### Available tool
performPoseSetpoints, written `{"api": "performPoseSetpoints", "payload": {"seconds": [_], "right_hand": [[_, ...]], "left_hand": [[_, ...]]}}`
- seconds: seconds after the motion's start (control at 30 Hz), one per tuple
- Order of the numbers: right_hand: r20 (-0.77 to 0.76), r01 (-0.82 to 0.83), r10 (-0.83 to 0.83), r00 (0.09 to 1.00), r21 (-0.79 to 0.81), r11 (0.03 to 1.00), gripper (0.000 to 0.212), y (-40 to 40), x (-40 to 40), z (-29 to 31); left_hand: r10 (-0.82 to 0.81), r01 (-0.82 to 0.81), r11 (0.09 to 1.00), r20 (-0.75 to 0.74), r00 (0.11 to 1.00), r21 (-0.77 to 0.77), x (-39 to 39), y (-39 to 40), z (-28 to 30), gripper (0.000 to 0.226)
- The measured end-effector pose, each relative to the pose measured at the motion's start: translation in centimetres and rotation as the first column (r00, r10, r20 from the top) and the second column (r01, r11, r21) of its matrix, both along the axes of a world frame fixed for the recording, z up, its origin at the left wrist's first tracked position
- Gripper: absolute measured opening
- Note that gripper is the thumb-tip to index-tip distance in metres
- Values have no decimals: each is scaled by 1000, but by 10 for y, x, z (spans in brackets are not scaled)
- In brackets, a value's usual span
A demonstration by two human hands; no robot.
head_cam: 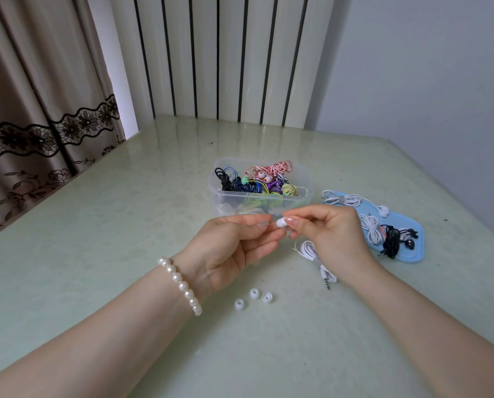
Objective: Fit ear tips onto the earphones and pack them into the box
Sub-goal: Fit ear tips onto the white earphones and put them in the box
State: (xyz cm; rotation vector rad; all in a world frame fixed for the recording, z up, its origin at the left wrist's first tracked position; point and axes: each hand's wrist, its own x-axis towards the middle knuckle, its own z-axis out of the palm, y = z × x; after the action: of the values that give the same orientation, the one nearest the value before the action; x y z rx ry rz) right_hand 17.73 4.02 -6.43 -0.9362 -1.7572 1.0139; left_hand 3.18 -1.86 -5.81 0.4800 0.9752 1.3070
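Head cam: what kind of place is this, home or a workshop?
Most likely a room in a home, not a workshop. A lace-trimmed curtain hangs at the left, a white column radiator stands against the wall, and the work is done on a glossy pale green table like a dining table.

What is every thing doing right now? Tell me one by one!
left hand: fingers curled, meeting the earbud
right hand: pinching the white earbud
white cable: trailing on the table
three ear tips: loose, unfitted
clear box: open, full of coiled earphones
blue tray: holding bundled earphones
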Motion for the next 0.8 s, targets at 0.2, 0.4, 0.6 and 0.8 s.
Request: {"api": "performPoseSetpoints", "payload": {"seconds": [0.2,0.4,0.6,0.8], "right_hand": [[-133,-39,21,991,-134,990,16,1,2,4],[-103,-8,-3,995,-104,995,17,4,3,1],[-16,-52,50,999,-119,992,16,7,8,7],[391,-12,56,919,-116,993,9,18,29,17]], "left_hand": [[37,-36,998,-44,998,42,-1,0,0,19],[-9,13,996,-46,999,83,4,-3,1,23],[-3,11,997,-103,995,71,-1,0,2,20],[99,-56,991,-400,911,119,-18,6,2,13]]}}
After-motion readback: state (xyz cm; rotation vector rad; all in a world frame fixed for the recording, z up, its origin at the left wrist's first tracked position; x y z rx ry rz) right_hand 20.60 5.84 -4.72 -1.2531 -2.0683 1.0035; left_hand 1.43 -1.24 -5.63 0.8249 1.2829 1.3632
